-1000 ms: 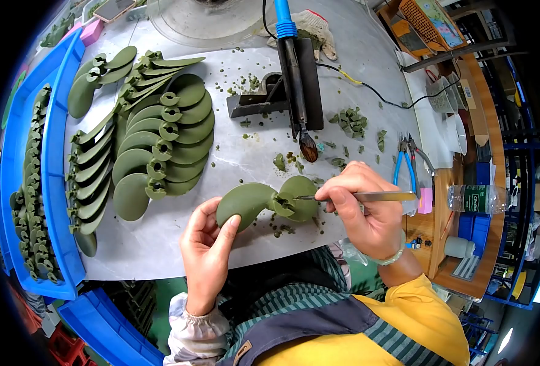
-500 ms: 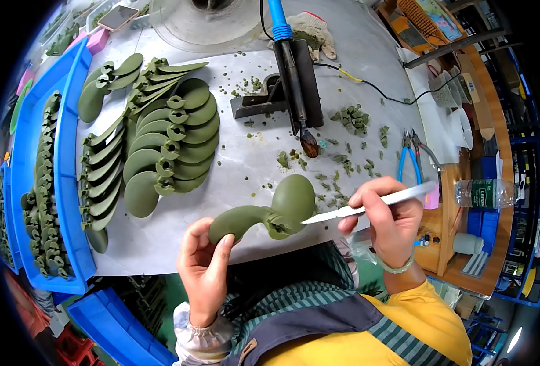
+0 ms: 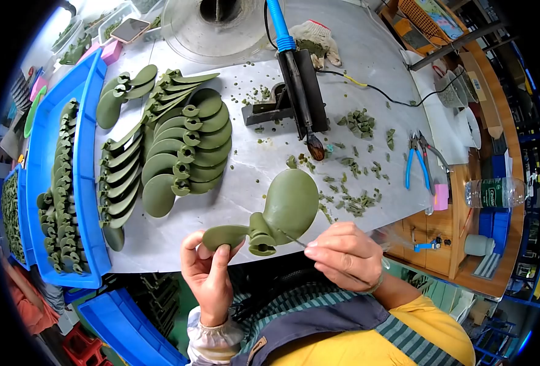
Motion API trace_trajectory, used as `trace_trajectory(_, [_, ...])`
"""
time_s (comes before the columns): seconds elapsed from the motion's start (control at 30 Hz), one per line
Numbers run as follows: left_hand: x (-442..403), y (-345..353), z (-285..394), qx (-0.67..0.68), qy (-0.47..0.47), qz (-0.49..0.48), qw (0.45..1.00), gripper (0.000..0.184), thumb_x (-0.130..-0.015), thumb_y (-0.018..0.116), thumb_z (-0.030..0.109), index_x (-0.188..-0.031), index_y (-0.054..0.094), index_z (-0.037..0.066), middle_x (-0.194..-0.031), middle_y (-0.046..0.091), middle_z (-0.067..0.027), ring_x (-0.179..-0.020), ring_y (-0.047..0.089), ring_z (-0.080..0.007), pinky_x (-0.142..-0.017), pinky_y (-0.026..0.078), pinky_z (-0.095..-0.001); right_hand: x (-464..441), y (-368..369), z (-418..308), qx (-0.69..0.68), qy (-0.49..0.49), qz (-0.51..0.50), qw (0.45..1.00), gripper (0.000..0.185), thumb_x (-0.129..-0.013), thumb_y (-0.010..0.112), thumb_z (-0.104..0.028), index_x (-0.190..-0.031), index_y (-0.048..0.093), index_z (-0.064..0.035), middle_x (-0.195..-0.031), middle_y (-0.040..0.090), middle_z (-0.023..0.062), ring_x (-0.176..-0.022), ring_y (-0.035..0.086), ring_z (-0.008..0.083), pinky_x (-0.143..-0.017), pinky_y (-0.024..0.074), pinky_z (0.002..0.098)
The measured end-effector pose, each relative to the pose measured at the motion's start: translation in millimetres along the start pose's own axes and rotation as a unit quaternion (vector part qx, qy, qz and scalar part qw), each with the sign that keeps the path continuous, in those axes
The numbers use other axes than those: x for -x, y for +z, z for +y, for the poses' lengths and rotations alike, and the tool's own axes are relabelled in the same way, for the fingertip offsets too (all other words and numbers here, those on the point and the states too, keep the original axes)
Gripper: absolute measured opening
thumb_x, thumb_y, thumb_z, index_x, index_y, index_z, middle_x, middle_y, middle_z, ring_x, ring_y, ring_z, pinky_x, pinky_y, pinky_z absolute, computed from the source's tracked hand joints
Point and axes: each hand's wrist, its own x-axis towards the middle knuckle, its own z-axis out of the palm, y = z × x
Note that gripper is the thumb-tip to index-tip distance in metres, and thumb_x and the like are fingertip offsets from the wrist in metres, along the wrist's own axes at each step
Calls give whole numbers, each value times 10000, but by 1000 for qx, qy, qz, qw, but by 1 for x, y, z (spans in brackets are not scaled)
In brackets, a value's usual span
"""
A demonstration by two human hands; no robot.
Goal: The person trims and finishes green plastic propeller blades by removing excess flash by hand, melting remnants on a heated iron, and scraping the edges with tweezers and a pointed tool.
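Note:
My left hand pinches one blade of a green two-bladed propeller between thumb and fingers. The propeller is held above the near edge of the table, its larger blade pointing up and its notched hub towards me. My right hand is closed around a craft knife; only the thin blade shows, with the pale handle hidden by the fingers. The knife tip meets the propeller near the base of the larger blade, beside the hub. Similar propellers lie in overlapping rows on the table to the left.
A blue-handled soldering iron rests on a black stand beyond the propeller. Green scraps litter the tabletop, and pliers lie at right. A blue tray of propellers stands left. A glove lies at the back.
The propeller has been turned, so its hub now faces me and the larger blade looks broader. My right hand has moved down and left, and the knife's handle is no longer visible.

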Motion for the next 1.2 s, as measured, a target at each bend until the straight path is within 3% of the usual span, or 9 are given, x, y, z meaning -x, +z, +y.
trace_trajectory(0.23, [4, -4, -2, 0, 38, 0, 999, 360, -956, 568, -40, -1284, 451, 51, -1126, 662, -99, -1050, 648, -185, -910, 569, -363, 2, 0, 1, -8, -7, 17, 1000, 329, -763, 752, 64, -1087, 695, 69, -1031, 683, 130, -906, 657, 278, -757, 527, 367])
trace_trajectory(0.5, [4, -7, 1, -3, 31, 4, 1000, 347, -956, 566, -44, -1266, 440, 44, -1093, 664, -122, -1045, 667, -267, -886, 566, -353, 2, 1, -3, -79, 14, 10, 997, 307, -774, 730, 86, -1078, 688, 78, -1029, 687, 149, -900, 660, 290, -760, 538, 380])
trace_trajectory(0.63, [-12, -31, 46, -159, 100, 29, 982, 334, -942, 613, 6, -1246, 474, 17, -1160, 630, -110, -1063, 634, -201, -897, 553, -331, 9, -4, 1, -76, 53, 75, 993, 210, -834, 671, 63, -1043, 687, 77, -978, 693, 166, -838, 662, 292, -749, 539, 372])
trace_trajectory(0.67, [-22, -32, 67, -188, 107, 85, 973, 361, -889, 616, -86, -1224, 530, 17, -1063, 565, -37, -1004, 596, -144, -909, 555, -345, 11, -5, 2, -78, 53, 81, 992, 209, -838, 665, 62, -1046, 687, 76, -977, 693, 167, -836, 661, 289, -749, 539, 368])
trace_trajectory(0.73, [-56, -33, 106, -216, 180, 119, 952, 277, -963, 577, 19, -1232, 521, -16, -1164, 599, -88, -1050, 613, -177, -901, 556, -344, 11, -7, 2, -78, 52, 93, 991, 209, -845, 651, 60, -1050, 688, 73, -974, 692, 167, -833, 660, 282, -748, 537, 362])
trace_trajectory(0.83, [-130, -55, 154, -304, 207, 77, 927, 293, -987, 564, 60, -1247, 507, -62, -1200, 614, -140, -1067, 633, -206, -945, 540, -336, 9, -8, -2, -78, 59, 81, 992, 207, -844, 651, 63, -1048, 689, 67, -968, 691, 168, -822, 661, 273, -731, 538, 348])
trace_trajectory(0.9, [-179, -73, 167, -316, 145, 65, 935, 351, -976, 588, 77, -1281, 492, -68, -1191, 639, -148, -1064, 651, -212, -940, 548, -336, 7, -7, -5, -84, 53, 83, 992, 204, -846, 646, 67, -1045, 688, 68, -959, 690, 165, -811, 662, 265, -718, 539, 338])
trace_trajectory(1.03, [-262, -123, 164, -303, -31, 56, 951, 342, -934, 658, 95, -1234, 533, -12, -1115, 660, -114, -987, 682, -189, -810, 593, -296, 10, -10, -6, -75, 56, 84, 992, 200, -852, 634, 75, -1046, 685, 72, -948, 687, 162, -795, 665, 252, -692, 542, 320])
trace_trajectory(1.2, [-300, -146, 153, -304, -125, 28, 944, 350, -911, 675, 88, -1234, 552, 31, -1092, 663, -86, -938, 686, -180, -765, 572, -292, 14, -18, -8, -55, 93, 95, 990, 185, -860, 630, 75, -1036, 688, 75, -930, 686, 163, -772, 669, 239, -674, 546, 312])
